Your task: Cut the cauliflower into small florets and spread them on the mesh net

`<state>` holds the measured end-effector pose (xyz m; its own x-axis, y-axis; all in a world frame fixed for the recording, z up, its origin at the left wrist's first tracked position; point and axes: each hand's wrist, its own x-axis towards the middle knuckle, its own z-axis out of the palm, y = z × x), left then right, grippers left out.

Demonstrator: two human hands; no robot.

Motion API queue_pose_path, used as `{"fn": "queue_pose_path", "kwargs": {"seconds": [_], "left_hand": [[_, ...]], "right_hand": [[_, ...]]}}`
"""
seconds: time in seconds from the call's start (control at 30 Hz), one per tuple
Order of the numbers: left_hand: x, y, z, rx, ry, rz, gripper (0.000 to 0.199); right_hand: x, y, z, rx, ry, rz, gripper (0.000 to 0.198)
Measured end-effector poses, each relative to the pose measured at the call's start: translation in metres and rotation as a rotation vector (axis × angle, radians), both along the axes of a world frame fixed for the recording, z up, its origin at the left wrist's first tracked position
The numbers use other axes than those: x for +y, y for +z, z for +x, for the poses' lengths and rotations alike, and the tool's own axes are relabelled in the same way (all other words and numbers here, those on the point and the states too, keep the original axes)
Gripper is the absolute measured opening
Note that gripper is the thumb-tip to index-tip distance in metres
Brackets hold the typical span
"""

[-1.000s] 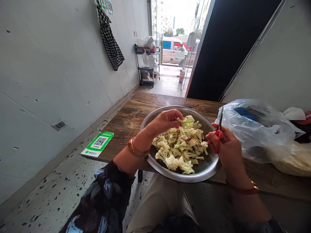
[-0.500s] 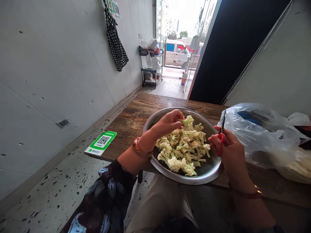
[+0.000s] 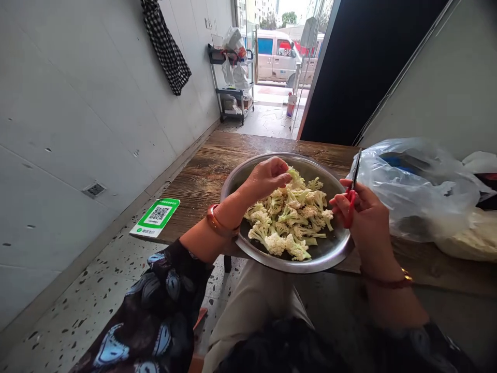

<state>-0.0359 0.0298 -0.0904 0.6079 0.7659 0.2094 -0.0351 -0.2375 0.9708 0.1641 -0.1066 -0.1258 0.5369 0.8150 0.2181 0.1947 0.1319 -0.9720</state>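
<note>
A wide metal bowl (image 3: 248, 247) filled with cut cauliflower florets (image 3: 293, 213) rests at the near edge of the wooden table. Over the bowl's far side, my left hand (image 3: 267, 178) is closed in a pinch on a cauliflower floret (image 3: 295, 179), whose stem end is hidden by the fingers. Red-handled scissors (image 3: 351, 203) are gripped in my right hand (image 3: 367, 217) at the bowl's right rim. Their dark blades point up and away from me, and look closed together.
Right of the bowl lies a clear plastic bag (image 3: 423, 191). A green QR-code card (image 3: 157, 216) sits on the left corner of the wooden table (image 3: 202, 178). Farther off, a wheeled cart (image 3: 233, 77) with bags stands by the wall near the doorway.
The view has tilted down, so the bowl and table appear higher. My left fingers cover more of the floret. My right hand keeps the scissors at the bowl's right side.
</note>
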Motion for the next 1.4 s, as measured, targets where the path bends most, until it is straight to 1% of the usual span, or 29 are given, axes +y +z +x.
{"fn": "queue_pose_path", "kwargs": {"seconds": [0.1, 0.17, 0.23, 0.3, 0.4, 0.47, 0.6, 0.73, 0.77, 0.83, 0.9, 0.97, 1.0, 1.1, 1.2, 1.3, 1.37, 1.4], "left_hand": [[-0.001, 0.001, -0.002, 0.000, -0.198, -0.039, 0.028], [-0.002, 0.002, -0.004, 0.037, -0.248, -0.004, 0.031], [-0.001, 0.003, -0.007, 0.112, -0.275, 0.059, 0.026], [0.000, 0.002, -0.009, 0.236, -0.284, 0.167, 0.021], [0.003, 0.000, -0.011, 0.472, -0.182, 0.409, 0.014], [0.005, -0.001, -0.011, 0.597, -0.130, 0.523, 0.015], [0.007, 0.005, -0.017, 0.711, -0.154, 0.584, 0.021], [0.004, 0.018, -0.037, 0.827, -0.237, 0.595, 0.013], [0.002, 0.019, -0.043, 0.865, -0.268, 0.603, 0.017], [-0.002, 0.017, -0.054, 0.936, -0.315, 0.632, 0.032], [-0.007, 0.012, -0.061, 0.989, -0.317, 0.670, 0.045], [-0.010, 0.004, -0.062, 1.011, -0.275, 0.703, 0.050], [-0.011, 0.001, -0.061, 1.013, -0.246, 0.715, 0.049], [-0.012, -0.006, -0.055, 1.004, -0.169, 0.745, 0.038], [-0.008, -0.010, -0.051, 0.955, -0.083, 0.740, 0.026], [-0.002, -0.011, -0.052, 0.830, 0.021, 0.640, 0.014], [0.001, -0.010, -0.055, 0.720, 0.053, 0.536, 0.008], [0.002, -0.010, -0.057, 0.668, 0.056, 0.483, 0.009]], "right_hand": [[-0.001, 0.001, -0.002, -0.002, 0.006, 0.013, 0.047], [-0.002, 0.002, -0.003, -0.007, 0.002, 0.017, 0.047], [-0.004, 0.003, -0.004, -0.009, 0.001, 0.026, 0.047], [-0.004, 0.004, -0.004, -0.001, 0.004, 0.027, 0.048], [-0.004, 0.004, -0.003, -0.008, -0.001, 0.017, 0.047], [-0.004, 0.003, -0.001, -0.024, 0.004, 0.010, 0.047], [-0.002, 0.003, 0.000, -0.043, 0.038, -0.009, 0.044], [-0.004, 0.007, -0.004, -0.023, 0.063, -0.020, 0.048], [-0.004, 0.008, -0.006, -0.016, 0.063, -0.019, 0.049], [-0.005, 0.010, -0.009, -0.007, 0.060, -0.017, 0.047], [-0.006, 0.010, -0.012, -0.005, 0.058, -0.017, 0.046], [-0.005, 0.010, -0.013, -0.017, 0.063, -0.014, 0.046], [-0.005, 0.009, -0.013, -0.031, 0.067, -0.014, 0.046], [-0.004, 0.005, -0.012, -0.097, 0.074, -0.024, 0.047], [-0.004, 0.003, -0.012, -0.106, 0.074, -0.025, 0.049], [-0.005, 0.002, -0.011, -0.082, 0.076, -0.015, 0.052], [-0.005, 0.002, -0.011, -0.087, 0.075, -0.022, 0.053], [-0.005, 0.002, -0.011, -0.088, 0.073, -0.027, 0.054]]}}
